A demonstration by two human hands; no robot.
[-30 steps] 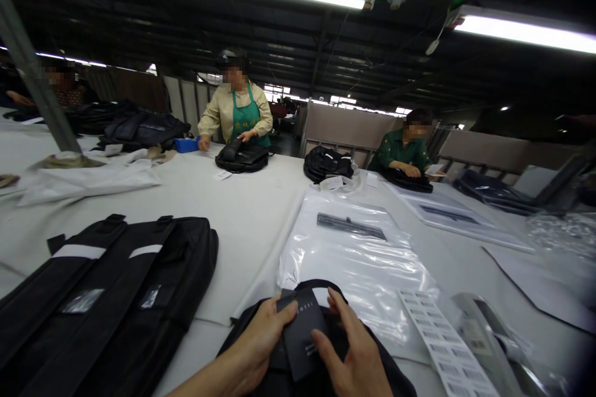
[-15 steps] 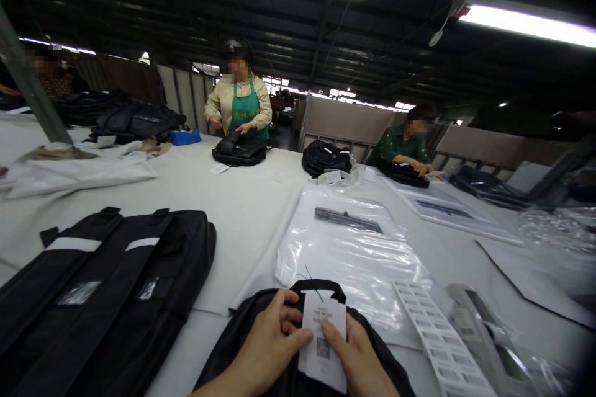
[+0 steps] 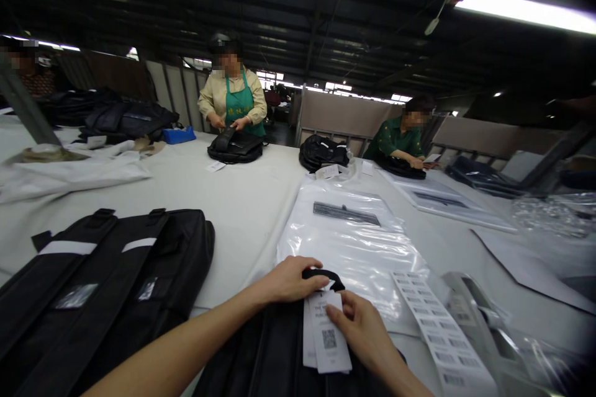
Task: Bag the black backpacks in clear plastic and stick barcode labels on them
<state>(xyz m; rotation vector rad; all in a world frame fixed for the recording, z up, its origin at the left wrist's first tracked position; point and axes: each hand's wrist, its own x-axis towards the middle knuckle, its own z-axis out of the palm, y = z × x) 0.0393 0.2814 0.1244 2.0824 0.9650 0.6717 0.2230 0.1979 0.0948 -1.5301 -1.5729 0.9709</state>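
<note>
Head view: the left hand (image 3: 293, 279) has its grip closed on the carry handle (image 3: 333, 277) of the near black bag (image 3: 274, 347), fingers over the loop and thumb below. The right hand (image 3: 365, 325) has its grip closed on the white tags (image 3: 331, 338), thumb on the printed face above a QR code. The tags overlap and hang over the bag, just below the handle. That bag lies at the near middle of the tabletop (image 3: 242, 198), partly hidden by both forearms.

At near left lies a black backpack (image 3: 174, 273), its straps upward, with a white band across each. Beyond the near bag lies glossy clear plastic packaging (image 3: 354, 251) with a dark printed strip. To its right a sheet of barcode labels (image 3: 437, 329) slants toward the near edge, just beside a grey device (image 3: 482, 322) that is partly under clear film.

On the far side, a person in a green apron (image 3: 239, 105) has both hands at a dark bag (image 3: 236, 146). Farther right, a person in a green top (image 3: 391, 135) leans over a flat black bag (image 3: 403, 167). Between them sits a folded black bag (image 3: 323, 154). A blue box (image 3: 179, 135) stands at far left.
</note>
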